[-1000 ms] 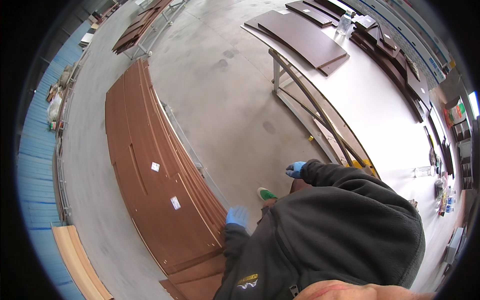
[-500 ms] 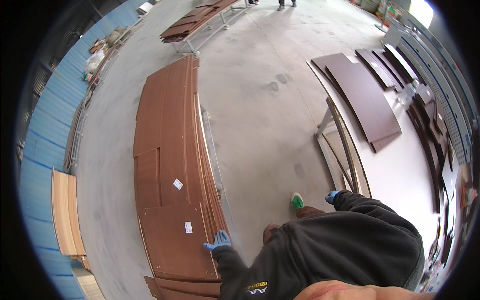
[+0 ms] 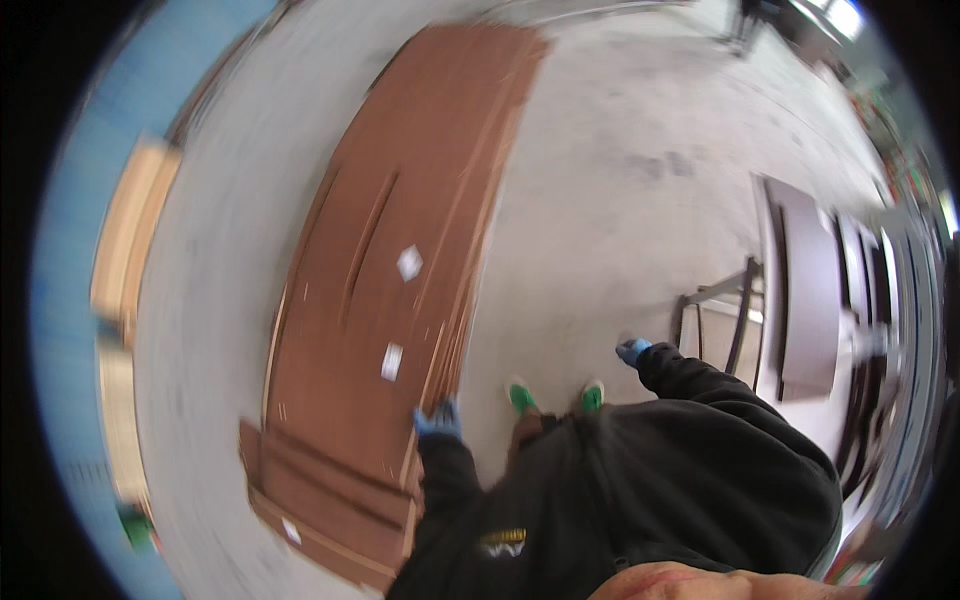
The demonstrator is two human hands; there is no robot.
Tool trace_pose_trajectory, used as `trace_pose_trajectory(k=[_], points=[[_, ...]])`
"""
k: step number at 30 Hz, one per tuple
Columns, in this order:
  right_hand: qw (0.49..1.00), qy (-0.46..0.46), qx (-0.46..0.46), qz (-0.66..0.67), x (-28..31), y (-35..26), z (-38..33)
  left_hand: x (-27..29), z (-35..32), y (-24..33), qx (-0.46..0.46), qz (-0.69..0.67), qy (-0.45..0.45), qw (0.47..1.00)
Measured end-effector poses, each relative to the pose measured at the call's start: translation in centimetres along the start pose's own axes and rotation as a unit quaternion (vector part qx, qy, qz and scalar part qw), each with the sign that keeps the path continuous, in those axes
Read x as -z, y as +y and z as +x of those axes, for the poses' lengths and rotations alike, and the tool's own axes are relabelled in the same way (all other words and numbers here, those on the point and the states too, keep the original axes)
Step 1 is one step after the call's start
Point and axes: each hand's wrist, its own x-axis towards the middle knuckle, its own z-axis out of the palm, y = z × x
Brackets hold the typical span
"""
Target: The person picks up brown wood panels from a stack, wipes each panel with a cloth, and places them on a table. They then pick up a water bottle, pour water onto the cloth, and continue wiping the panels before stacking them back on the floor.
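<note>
My left hand (image 3: 438, 418), in a blue glove, is at the right edge of a long stack of reddish-brown panels (image 3: 345, 380). Its thumb and fingers look apart, with nothing seen between them. Whether it touches the panel edge is blurred. Two white labels lie on the top panel, a far label (image 3: 409, 263) and a nearer label (image 3: 392, 362). Out to my right, my right hand (image 3: 632, 351), also blue-gloved, hangs over the floor near a dark metal table frame (image 3: 742, 315). Its fingers are too small and smeared to read.
Narrower brown panels (image 3: 330, 500) lie at the stack's near end. Dark brown boards (image 3: 808, 290) rest on a table at the right. Pale wood boards (image 3: 135, 240) stand by the blue wall (image 3: 70, 300). Another person's legs (image 3: 745, 28) show far off.
The view has swung, so the panel stack appears turned and farther right, and the right-hand table has slid toward the rim. Both my feet now show. My left hand's fingers are less spread.
</note>
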Motion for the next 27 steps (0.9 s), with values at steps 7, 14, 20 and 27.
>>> trace_pose_trajectory(k=[7, 14, 20, 27], points=[[0.964, -0.084, 0.250, 0.026, -5.6, -18.1, 5.5, 1.4, -0.3, -0.9, 0.002, 0.056, -0.005, 0.998], [0.907, -0.182, 0.371, -0.084, -11.4, -30.5, 6.6, 3.2, 1.0, 0.0, 0.125, 0.006, -0.118, 0.985], [0.915, -0.200, 0.301, -0.176, -12.7, -27.2, 4.5, 5.9, 2.6, 1.1, 0.243, -0.006, -0.373, 0.895], [0.971, -0.174, 0.010, -0.164, -7.3, -13.3, 7.3, 3.2, -1.1, 1.2, 0.100, 0.273, 0.003, 0.957]])
